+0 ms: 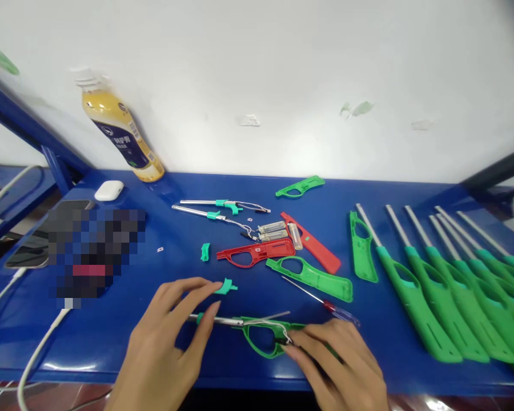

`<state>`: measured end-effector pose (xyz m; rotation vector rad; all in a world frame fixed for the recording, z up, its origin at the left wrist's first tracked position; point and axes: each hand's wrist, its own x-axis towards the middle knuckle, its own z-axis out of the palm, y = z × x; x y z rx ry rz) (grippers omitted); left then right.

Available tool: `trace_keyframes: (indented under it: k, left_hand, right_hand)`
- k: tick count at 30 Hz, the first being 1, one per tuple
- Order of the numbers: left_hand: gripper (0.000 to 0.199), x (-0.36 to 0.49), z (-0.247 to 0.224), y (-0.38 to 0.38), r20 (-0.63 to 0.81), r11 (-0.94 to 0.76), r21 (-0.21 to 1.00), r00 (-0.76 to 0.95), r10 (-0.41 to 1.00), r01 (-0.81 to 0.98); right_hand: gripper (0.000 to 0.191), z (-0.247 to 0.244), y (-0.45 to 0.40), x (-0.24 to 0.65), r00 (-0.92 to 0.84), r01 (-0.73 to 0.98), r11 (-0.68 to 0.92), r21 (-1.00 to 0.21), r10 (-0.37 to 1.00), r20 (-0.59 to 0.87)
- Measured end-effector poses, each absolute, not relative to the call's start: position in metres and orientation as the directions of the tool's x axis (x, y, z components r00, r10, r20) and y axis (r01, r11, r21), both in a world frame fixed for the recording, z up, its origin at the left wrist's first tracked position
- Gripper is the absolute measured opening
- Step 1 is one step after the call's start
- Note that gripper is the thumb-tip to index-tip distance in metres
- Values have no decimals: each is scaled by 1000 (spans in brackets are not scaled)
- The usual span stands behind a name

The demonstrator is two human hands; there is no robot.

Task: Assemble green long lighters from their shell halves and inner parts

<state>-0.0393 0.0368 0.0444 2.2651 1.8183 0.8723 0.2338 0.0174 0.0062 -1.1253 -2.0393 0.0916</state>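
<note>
My left hand (171, 331) reaches over the near part of the table with thumb and index finger apart. Its index fingertip touches a small teal trigger (227, 286). Below it lies a metal lighter tube (228, 321) with a teal collar, partly hidden by my thumb. The tube's inner end meets a green lighter shell half (259, 342). My right hand (340, 357) is closed around the handle end of this shell, its fingertips by a small black part on white wires (286, 331). The fingers cover most of the handle.
Beyond my hands lie red shell halves (257, 253), a green shell half (312, 278), clear fuel tanks (274, 231), wired tubes (197, 212) and a screwdriver (325, 302). Several assembled green lighters (420, 308) lie right. A bottle (120, 131) stands at back left, near phones (28, 254).
</note>
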Motion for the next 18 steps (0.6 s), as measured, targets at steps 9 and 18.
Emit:
trace_keyframes:
  k: [9, 18]
  left_hand:
    - [22, -37, 27, 67, 350, -381, 411, 242, 905, 828]
    - [28, -19, 45, 29, 309, -505, 490, 400, 863, 710]
  right_hand:
    - [11, 13, 20, 227, -244, 685, 579, -442, 754, 610]
    - [10, 11, 16, 228, -234, 686, 553, -472, 783, 577]
